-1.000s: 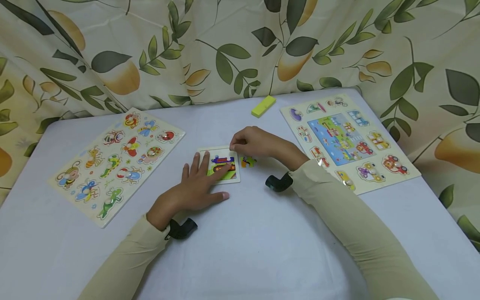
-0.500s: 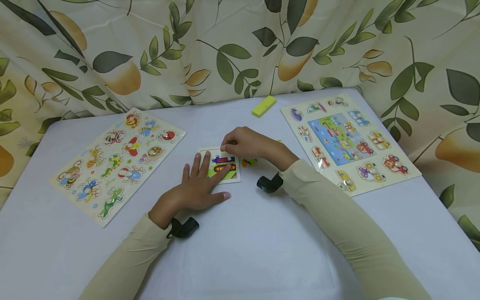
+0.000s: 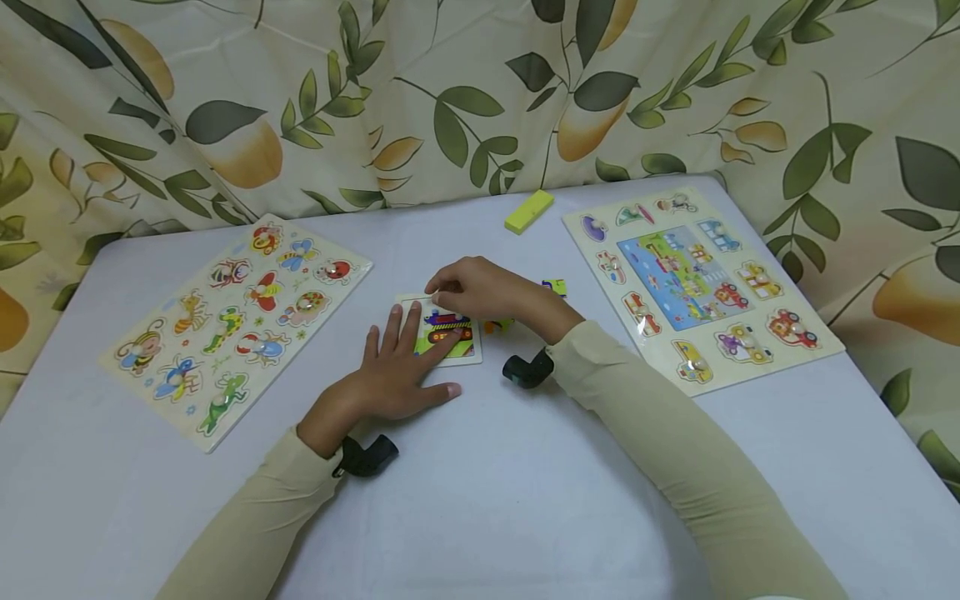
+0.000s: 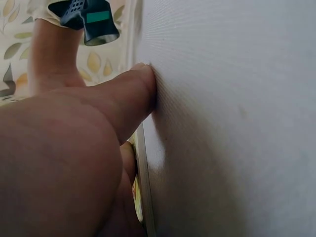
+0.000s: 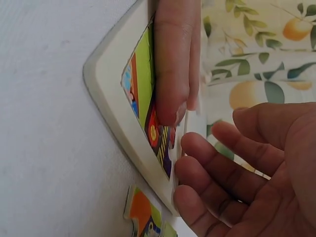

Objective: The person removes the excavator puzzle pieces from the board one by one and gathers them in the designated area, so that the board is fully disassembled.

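Note:
A small jigsaw puzzle board (image 3: 467, 360) with a white frame and a printed vehicle picture lies mid-table. My left hand (image 3: 390, 375) rests spread on its left part, the index finger lying over the printed pieces; the thumb touches the tablecloth. Above the board's far edge is my right hand (image 3: 483, 289), its fingers loosely bent. In the right wrist view, the fingertips of the right hand (image 5: 266, 182) are close to the frame, with no piece visible between thumb and fingers. A loose puzzle piece (image 5: 140, 210) lies beside the board, partly hidden by the right hand in the head view.
Another loose piece (image 3: 554, 287) lies behind the right wrist. An insect peg puzzle (image 3: 247, 317) is at left, a vehicle peg puzzle (image 3: 693, 367) at right. A yellow-green block (image 3: 529, 212) lies near the back edge, before a leaf-patterned curtain (image 3: 450, 100).
My right hand has slid left along the board's far edge, uncovering the loose piece behind the wrist. The left hand has stayed in place on the board.

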### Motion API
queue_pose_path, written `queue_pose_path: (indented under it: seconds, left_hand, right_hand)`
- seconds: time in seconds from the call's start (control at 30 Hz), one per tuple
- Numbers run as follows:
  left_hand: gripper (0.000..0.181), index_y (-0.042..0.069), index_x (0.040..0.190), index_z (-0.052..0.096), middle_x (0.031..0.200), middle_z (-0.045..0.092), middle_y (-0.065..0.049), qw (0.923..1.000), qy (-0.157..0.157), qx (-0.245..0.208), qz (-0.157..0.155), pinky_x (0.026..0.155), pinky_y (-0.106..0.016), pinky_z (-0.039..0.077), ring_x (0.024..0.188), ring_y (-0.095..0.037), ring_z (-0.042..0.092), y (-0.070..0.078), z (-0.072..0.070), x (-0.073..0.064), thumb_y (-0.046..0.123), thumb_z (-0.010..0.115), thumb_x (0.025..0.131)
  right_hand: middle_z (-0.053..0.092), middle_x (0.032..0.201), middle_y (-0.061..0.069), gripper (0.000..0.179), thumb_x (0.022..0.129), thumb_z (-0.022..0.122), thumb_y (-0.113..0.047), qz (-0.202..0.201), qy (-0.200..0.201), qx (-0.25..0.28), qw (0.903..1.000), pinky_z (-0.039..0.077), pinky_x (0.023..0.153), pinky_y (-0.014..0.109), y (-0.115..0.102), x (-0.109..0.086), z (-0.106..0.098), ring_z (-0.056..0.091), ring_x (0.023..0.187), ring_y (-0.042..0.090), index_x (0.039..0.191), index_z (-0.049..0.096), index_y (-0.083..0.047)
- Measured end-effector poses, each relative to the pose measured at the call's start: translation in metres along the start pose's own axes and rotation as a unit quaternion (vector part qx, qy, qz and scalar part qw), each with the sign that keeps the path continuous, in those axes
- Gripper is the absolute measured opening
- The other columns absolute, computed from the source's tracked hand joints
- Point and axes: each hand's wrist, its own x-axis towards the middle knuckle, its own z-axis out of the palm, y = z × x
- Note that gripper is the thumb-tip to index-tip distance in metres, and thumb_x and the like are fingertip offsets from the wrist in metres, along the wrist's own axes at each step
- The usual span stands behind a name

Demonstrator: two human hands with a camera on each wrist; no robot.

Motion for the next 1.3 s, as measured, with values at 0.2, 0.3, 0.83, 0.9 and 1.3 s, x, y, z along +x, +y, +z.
queue_pose_path:
  seconds: [0.2, 0.3, 0.83, 0.9, 1.3]
  left_hand:
    - [0.076, 0.033, 0.157, 0.015, 0.156, -0.025, -0.018, 1.0000, 0.002, 0.002, 0.001, 0.105, -0.065, -0.012, 0.138, -0.038, -0.031, 0.0010, -0.0015, -0.0016, 0.063, 0.047, 0.094]
    - [0.076, 0.032, 0.157, 0.016, 0.157, -0.024, -0.018, 1.0000, 0.003, 0.000, 0.002, 0.106, -0.065, -0.012, 0.138, -0.039, -0.030, 0.0018, -0.0025, -0.0023, 0.062, 0.047, 0.094]
    - [0.076, 0.033, 0.156, 0.017, 0.157, -0.023, -0.017, 0.9999, 0.011, 0.001, 0.007, 0.106, -0.066, -0.011, 0.139, -0.039, -0.029, 0.0032, -0.0030, -0.0026, 0.062, 0.048, 0.094]
    - [0.076, 0.033, 0.157, 0.017, 0.157, -0.023, -0.017, 0.9999, 0.011, 0.002, 0.008, 0.106, -0.066, -0.011, 0.139, -0.039, -0.029, 0.0033, -0.0032, -0.0028, 0.062, 0.048, 0.094]
    - [0.075, 0.032, 0.156, 0.019, 0.158, -0.023, -0.016, 0.9998, 0.015, -0.005, 0.012, 0.105, -0.066, -0.010, 0.139, -0.040, -0.028, 0.0018, -0.0022, -0.0033, 0.060, 0.049, 0.094]
  right_hand:
    - [0.065, 0.116, 0.003, 0.027, 0.101, 0.051, -0.016, 0.003, -0.006, 0.004, 1.0000, 0.044, 0.094, 0.034, -0.0029, 0.0017, 0.0015, 0.056, 0.102, 0.017, 0.123, 0.065, -0.010]
    - [0.065, 0.115, 0.003, 0.026, 0.101, 0.050, -0.015, 0.002, -0.008, 0.005, 1.0000, 0.044, 0.093, 0.034, -0.0038, 0.0023, 0.0021, 0.056, 0.101, 0.017, 0.122, 0.066, -0.010]
    - [0.066, 0.106, 0.001, 0.025, 0.102, 0.049, -0.013, 0.003, -0.014, 0.034, 0.9993, 0.043, 0.090, 0.033, -0.0022, 0.0035, 0.0020, 0.054, 0.097, 0.018, 0.118, 0.068, -0.009]
    - [0.066, 0.105, 0.001, 0.024, 0.102, 0.050, -0.013, -0.001, -0.009, 0.036, 0.9993, 0.043, 0.089, 0.032, -0.0026, 0.0036, 0.0021, 0.055, 0.095, 0.017, 0.118, 0.068, -0.009]
    - [0.065, 0.111, 0.003, 0.022, 0.099, 0.056, -0.008, 0.001, -0.016, 0.053, 0.9985, 0.046, 0.091, 0.031, -0.0049, 0.0071, 0.0050, 0.060, 0.103, 0.017, 0.118, 0.067, -0.008]
